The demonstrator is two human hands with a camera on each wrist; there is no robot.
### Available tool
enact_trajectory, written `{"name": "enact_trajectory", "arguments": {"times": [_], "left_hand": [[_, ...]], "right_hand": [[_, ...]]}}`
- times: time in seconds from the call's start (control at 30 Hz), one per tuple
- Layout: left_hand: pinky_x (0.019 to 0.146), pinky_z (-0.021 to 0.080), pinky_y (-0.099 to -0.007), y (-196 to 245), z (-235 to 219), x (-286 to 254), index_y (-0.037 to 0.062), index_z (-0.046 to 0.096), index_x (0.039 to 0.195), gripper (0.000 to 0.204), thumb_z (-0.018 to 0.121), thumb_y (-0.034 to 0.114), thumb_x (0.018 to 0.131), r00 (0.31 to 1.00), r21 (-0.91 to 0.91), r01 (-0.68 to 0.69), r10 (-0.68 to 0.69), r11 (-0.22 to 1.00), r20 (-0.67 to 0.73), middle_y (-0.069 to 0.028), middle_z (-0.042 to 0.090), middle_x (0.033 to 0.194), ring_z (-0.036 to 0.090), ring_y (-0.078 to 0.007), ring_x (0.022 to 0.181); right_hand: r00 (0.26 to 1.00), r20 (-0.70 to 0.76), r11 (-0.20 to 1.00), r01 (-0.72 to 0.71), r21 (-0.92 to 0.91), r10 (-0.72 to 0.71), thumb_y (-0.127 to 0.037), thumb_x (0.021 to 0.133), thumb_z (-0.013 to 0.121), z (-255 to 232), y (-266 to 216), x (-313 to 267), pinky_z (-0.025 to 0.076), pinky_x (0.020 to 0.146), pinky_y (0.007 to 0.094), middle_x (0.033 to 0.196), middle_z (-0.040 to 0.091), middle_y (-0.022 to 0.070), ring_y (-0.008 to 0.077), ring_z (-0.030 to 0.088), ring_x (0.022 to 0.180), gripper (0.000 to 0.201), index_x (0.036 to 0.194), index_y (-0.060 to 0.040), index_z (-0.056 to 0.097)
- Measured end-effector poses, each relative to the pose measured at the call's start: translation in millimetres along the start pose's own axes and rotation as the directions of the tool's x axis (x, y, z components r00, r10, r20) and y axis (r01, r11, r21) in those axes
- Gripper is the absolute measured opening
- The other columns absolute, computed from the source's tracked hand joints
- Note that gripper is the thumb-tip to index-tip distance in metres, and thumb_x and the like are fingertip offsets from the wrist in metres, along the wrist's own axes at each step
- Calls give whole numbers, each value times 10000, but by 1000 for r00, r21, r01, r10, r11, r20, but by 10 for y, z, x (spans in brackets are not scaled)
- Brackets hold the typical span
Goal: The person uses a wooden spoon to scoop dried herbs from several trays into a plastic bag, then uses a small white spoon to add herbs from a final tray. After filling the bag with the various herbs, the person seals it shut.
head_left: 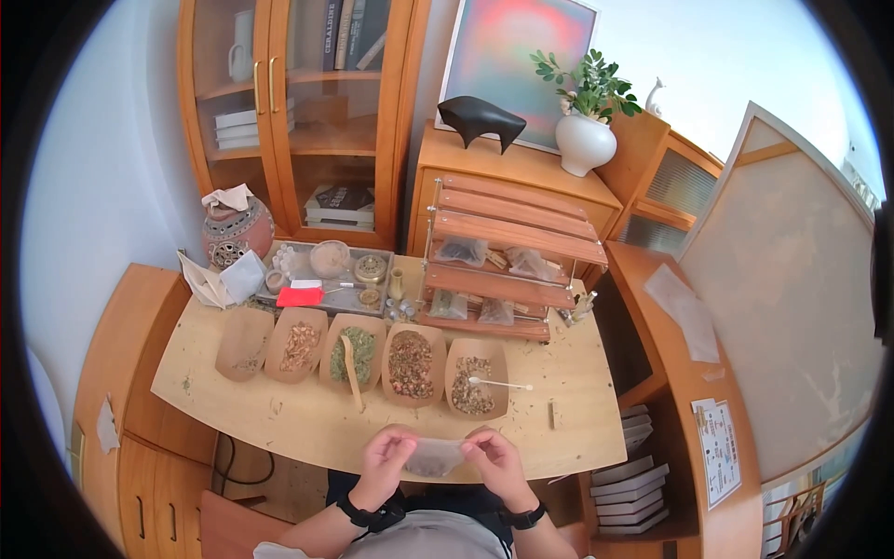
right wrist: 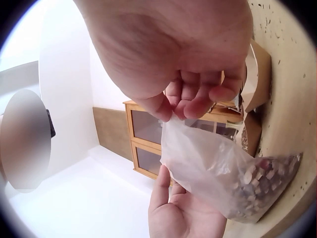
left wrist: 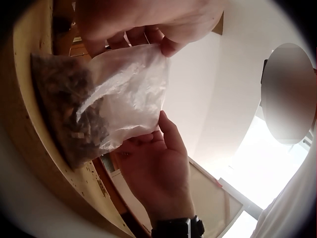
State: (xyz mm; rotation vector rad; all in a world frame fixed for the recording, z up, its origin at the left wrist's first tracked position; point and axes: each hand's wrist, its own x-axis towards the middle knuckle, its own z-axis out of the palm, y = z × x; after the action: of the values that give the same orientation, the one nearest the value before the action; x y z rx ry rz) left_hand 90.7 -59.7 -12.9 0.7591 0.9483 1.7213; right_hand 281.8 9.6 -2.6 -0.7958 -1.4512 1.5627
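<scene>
A translucent pouch (head_left: 434,456) hangs at the table's front edge, pinched at its upper corners by the left hand (head_left: 388,458) and the right hand (head_left: 495,460). Chopped dried pieces fill its lower part. In the left wrist view the pouch (left wrist: 131,94) has its filled end on the left, with the left hand (left wrist: 153,22) above and the right hand (left wrist: 158,171) below. The right wrist view shows the pouch (right wrist: 208,158) between the right hand (right wrist: 173,54) and the left hand (right wrist: 185,213), its bottom near the tabletop.
Several paper trays of dried material stand in a row; a wooden scoop (head_left: 351,373) lies on the green one and a small white spoon (head_left: 500,383) on the rightmost. Behind are a wooden rack (head_left: 517,228) with pouches and a grey tray (head_left: 389,268) of small vessels.
</scene>
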Motion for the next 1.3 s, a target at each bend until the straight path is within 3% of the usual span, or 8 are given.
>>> {"name": "enact_trajectory", "arguments": {"times": [0.23, 0.57, 0.67, 0.77, 0.87, 0.93, 1.1, 1.3], "left_hand": [[811, 490, -252, -7, -3, 59, 4, 660, 1017, 132, 687, 97, 926, 981, 237, 133, -161, 962, 104, -21, 654, 967, 612, -100, 903], [803, 494, -272, 35, 27, 93, -5, 689, 955, 107, 685, 96, 920, 965, 365, -67, -33, 929, 261, -71, 675, 950, 633, -142, 885], [821, 493, -281, 73, 56, 91, -1, 684, 994, 123, 693, 90, 910, 960, 397, -85, -32, 914, 278, -77, 669, 997, 631, -158, 919], [873, 484, -295, 62, 28, 108, 14, 610, 1171, 290, 696, 105, 909, 954, 336, -141, 38, 931, 296, -92, 630, 1135, 600, -168, 1026], [940, 459, -315, 61, 34, 103, 29, 486, 1315, 447, 676, 134, 924, 971, 220, -202, 166, 954, 171, -107, 564, 1249, 548, -175, 1128], [976, 438, -326, 118, -150, 131, 34, 414, 1355, 493, 653, 146, 938, 968, 241, -218, 180, 946, 173, -112, 523, 1290, 515, -175, 1161], [923, 437, -311, -56, -376, 36, 30, 500, 1174, 270, 617, 118, 947, 987, 226, -155, 144, 962, 64, -98, 552, 1194, 540, -169, 1073], [866, 444, -289, -315, -479, 32, 28, 541, 1049, 150, 623, 66, 929, 979, 296, -204, 185, 933, 89, -93, 583, 1086, 566, -169, 998]], "right_hand": [[979, 201, 984, 72, -161, -38, -85, 934, 661, -56, -78, 40, 458, 766, 251, 938, 622, 15, 94, 572, 852, 113, 1029, -35, 623], [903, 366, 797, 44, -603, 227, -245, 924, 684, 67, -667, 80, 506, 756, 327, 1002, 670, 88, 220, 638, 860, 292, 1124, -37, 639], [870, 472, 708, 243, -663, 143, -297, 930, 655, 7, -423, 108, 521, 715, 349, 990, 660, 136, 264, 654, 743, 369, 1201, -50, 612], [847, 530, 729, 337, -596, 42, -282, 963, 623, -31, -298, 176, 535, 701, 339, 1026, 678, 122, 217, 669, 738, 363, 1238, -48, 581], [913, 254, 901, -208, -381, 319, -248, 1002, 568, -107, -475, 219, 559, 707, 336, 1034, 693, 97, 179, 679, 801, 301, 1212, -33, 577], [930, 140, 941, -334, -58, 339, -230, 1019, 540, -345, -535, 380, 583, 711, 335, 1084, 683, 108, 173, 682, 847, 287, 1198, -9, 574], [933, -75, 873, -299, 386, 353, -133, 1030, 469, -902, -744, 987, 578, 856, 383, 1067, 623, 157, 285, 674, 932, 182, 1110, 21, 523], [885, -271, 857, -224, 464, 378, -57, 1026, 396, -1378, -350, 1747, 539, 973, 418, 1171, 537, 227, 312, 607, 1096, 184, 1167, 57, 426]]}}
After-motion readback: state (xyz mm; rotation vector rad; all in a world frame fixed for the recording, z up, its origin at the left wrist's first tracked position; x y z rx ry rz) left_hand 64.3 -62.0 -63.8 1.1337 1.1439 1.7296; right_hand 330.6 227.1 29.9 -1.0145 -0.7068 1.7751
